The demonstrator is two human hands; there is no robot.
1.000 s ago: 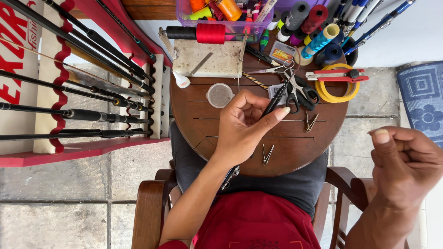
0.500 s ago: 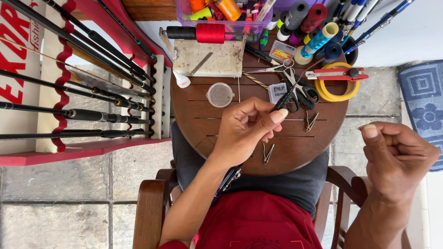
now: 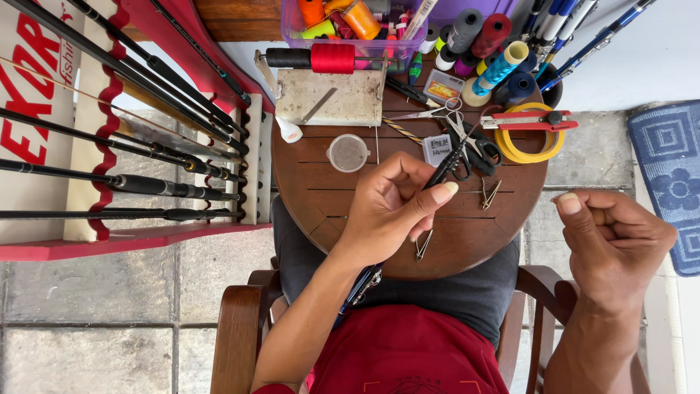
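Note:
My left hand [image 3: 394, 208] is over the round wooden table [image 3: 313, 197] and grips a thin dark fishing rod [image 3: 446, 168]. The rod runs from my lap, where its blue handle part [image 3: 362, 283] shows, up toward the scissors [image 3: 470, 142]. My thumb presses along the rod. A small metal rod guide [image 3: 423, 246] lies on the table just under this hand, and another guide [image 3: 488, 193] lies to its right. My right hand [image 3: 616, 244] hovers off the table's right edge with its fingers curled shut and the thumb up. Nothing is visible in it.
Thread spools [image 3: 503, 66], a clear bin of spools [image 3: 343, 22], a red spool on a stone-coloured jig [image 3: 332, 57], a small round clear lid [image 3: 348, 152] and a yellow tape ring [image 3: 529, 138] crowd the table's far side. A red-and-white rack of rods [image 3: 109, 182] stands at left. A blue mat [image 3: 671, 182] lies at right.
My right hand has drifted a little left and up, toward the table. My left hand has shifted slightly lower on the rod, still gripping it.

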